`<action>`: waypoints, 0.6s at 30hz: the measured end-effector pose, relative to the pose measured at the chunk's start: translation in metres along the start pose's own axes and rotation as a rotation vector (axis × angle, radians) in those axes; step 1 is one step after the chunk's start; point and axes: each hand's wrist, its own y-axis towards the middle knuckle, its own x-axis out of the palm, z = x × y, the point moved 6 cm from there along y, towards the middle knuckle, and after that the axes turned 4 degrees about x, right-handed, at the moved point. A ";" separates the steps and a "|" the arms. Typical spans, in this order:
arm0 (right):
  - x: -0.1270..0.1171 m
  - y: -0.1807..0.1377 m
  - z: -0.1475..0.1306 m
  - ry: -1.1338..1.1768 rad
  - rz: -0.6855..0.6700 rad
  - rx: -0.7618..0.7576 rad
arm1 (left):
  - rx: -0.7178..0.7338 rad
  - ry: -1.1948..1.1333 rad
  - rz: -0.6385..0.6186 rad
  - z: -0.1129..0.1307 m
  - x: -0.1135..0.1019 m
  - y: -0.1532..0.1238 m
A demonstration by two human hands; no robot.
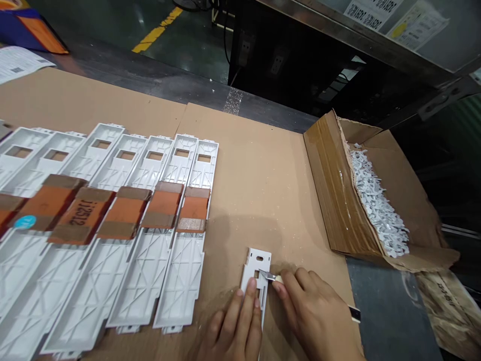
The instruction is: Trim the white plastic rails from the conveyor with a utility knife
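Observation:
A small white plastic part [256,271] lies on the cardboard-covered table [255,180] near its front edge. My left hand [233,328] presses down on it, fingers stretched flat along the part. My right hand [313,313] is closed around a small knife [267,275]. The metal blade tip touches the right edge of the part beside its cut-out. The knife's handle end sticks out behind my right hand.
Several long white plastic frames [184,260] lie side by side on the left, each with a brown block [193,208] across its middle. An open cardboard box [338,200] with white plastic scraps [378,205] stands at the right. A dark machine frame [300,60] lies beyond the table.

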 end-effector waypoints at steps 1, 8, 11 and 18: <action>0.000 0.001 0.000 -0.012 -0.007 -0.010 | -0.004 -0.001 0.004 0.000 0.000 0.001; -0.001 0.012 0.005 -0.080 -0.067 -0.091 | -0.013 0.008 0.004 0.001 0.000 0.002; -0.001 0.020 0.006 -0.111 -0.151 -0.140 | -0.012 0.015 0.004 0.002 -0.001 0.003; -0.009 0.044 0.002 -0.168 -0.186 -0.278 | -0.015 0.031 -0.004 0.002 0.000 0.003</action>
